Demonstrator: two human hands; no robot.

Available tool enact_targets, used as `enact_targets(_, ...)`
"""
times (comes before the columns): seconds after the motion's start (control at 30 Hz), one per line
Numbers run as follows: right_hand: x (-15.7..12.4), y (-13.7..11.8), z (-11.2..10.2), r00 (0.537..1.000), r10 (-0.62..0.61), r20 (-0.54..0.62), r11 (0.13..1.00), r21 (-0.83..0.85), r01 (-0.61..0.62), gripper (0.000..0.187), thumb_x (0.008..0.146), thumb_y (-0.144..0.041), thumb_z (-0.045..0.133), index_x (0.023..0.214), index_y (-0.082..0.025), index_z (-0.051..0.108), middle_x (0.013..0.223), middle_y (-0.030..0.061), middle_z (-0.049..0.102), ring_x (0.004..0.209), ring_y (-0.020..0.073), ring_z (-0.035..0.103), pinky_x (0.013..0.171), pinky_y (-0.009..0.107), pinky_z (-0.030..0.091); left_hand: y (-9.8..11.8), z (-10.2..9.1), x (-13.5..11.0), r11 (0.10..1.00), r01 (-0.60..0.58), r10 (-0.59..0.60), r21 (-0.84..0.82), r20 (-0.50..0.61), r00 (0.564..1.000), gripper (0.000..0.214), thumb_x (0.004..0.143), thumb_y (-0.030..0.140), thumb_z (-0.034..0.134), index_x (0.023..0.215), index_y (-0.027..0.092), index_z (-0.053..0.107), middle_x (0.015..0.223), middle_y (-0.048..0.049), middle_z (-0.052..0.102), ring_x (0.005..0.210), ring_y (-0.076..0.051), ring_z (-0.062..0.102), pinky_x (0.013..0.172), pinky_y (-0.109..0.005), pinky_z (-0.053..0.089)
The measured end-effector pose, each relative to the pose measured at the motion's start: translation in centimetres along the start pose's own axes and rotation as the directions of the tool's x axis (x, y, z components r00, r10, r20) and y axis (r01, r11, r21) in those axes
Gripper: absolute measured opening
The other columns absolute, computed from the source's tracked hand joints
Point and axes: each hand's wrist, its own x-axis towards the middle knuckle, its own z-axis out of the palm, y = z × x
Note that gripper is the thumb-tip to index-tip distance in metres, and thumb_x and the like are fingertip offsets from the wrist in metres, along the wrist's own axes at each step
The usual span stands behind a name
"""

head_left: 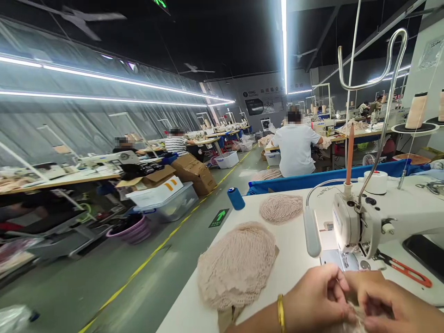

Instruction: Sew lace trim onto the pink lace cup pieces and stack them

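Observation:
At the lower right, my left hand (321, 293), with a gold bangle (280, 313) at the wrist, is closed on a piece of beige lace fabric (354, 319). My right hand (391, 300) grips the same lace close beside it, fingers curled inward. Most of that piece is hidden by the hands and the frame's lower edge. Just beyond them stands the white sewing machine (347, 226), its needle area near my fingers. Left of my hands lies a large pile of beige lace pieces (239, 263), with a smaller lace pile (280, 208) behind it.
Orange-handled thread snips (409, 272) lie right of the needle area. A blue thread cone (236, 199) stands at the table's left edge. A lamp (312, 231) hangs beside the machine head. A person in white (294, 148) sits ahead; a yellow-lined aisle (152, 263) runs along the left.

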Motion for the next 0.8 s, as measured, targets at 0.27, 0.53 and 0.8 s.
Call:
enact_targets(0.27,1.0,0.1,0.5,0.968,0.052,-0.247,0.988,-0.129,-0.086,0.037,0.100,-0.065,0.066,0.109,-0.029,0.066,0.096,-0.0003,0.069,0.088,0.0234,0.064,0.079,0.032,0.048,-1.0,0.5,1.5,0.959,-0.135,0.199,0.249,-0.254,0.946,0.025,0.071,0.015,0.082,0.089,0.020,0.064,0.076,0.0060,0.058,0.071,-0.013,0.048,0.064,-0.025,0.037)
enact_targets(0.53,0.8,1.5,1.5,0.924,-0.218,-0.314,0.915,-0.396,0.082,0.028,0.110,-0.047,0.054,0.090,-0.029,0.061,0.089,-0.0006,0.069,0.078,0.0196,0.066,0.068,0.029,0.047,-2.6,0.2,1.3,0.762,-0.374,0.533,0.528,-0.183,0.826,0.007,0.084,0.022,0.074,0.078,0.021,0.070,0.078,-0.0016,0.065,0.073,-0.017,0.059,0.069,-0.029,0.043)
enact_targets(0.8,0.5,1.3,1.6,0.915,-0.207,-0.346,0.928,-0.367,0.071,0.026,0.104,-0.054,0.063,0.111,-0.032,0.074,0.105,0.0051,0.078,0.095,0.0259,0.074,0.085,0.034,0.060,-3.8,0.0,1.3,0.533,-0.497,0.737,0.685,-0.087,0.671,0.012,0.099,0.030,0.067,0.091,0.025,0.075,0.075,-0.0032,0.068,0.072,-0.019,0.064,0.067,-0.030,0.043)
